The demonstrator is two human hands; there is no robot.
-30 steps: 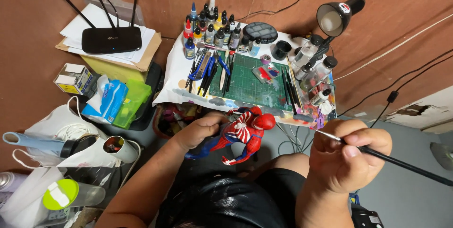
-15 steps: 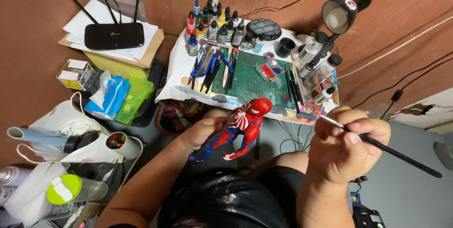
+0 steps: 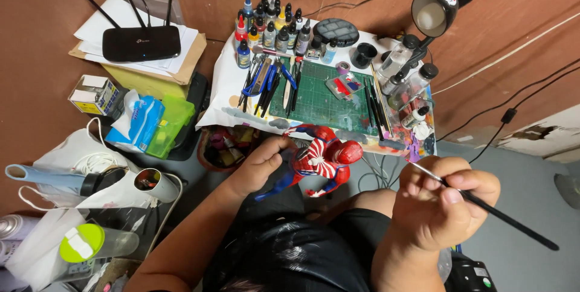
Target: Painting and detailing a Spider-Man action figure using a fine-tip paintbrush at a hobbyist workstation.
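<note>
My left hand grips a red and blue action figure by its torso and holds it over my lap, just in front of the small work table. My right hand is closed around a thin black paintbrush. The brush's fine tip points up and left, a short way right of the figure's head, not touching it. A green cutting mat lies on the table beyond the figure.
Several paint bottles stand at the table's back, with pliers and cutters on the left. A black desk lamp and glass jars stand right. A router on papers, tissue pack, bags and cups crowd the left floor.
The figure has turned and tilted so its head lies to the right. My right hand with the brush stays near it, slightly nearer the camera.
</note>
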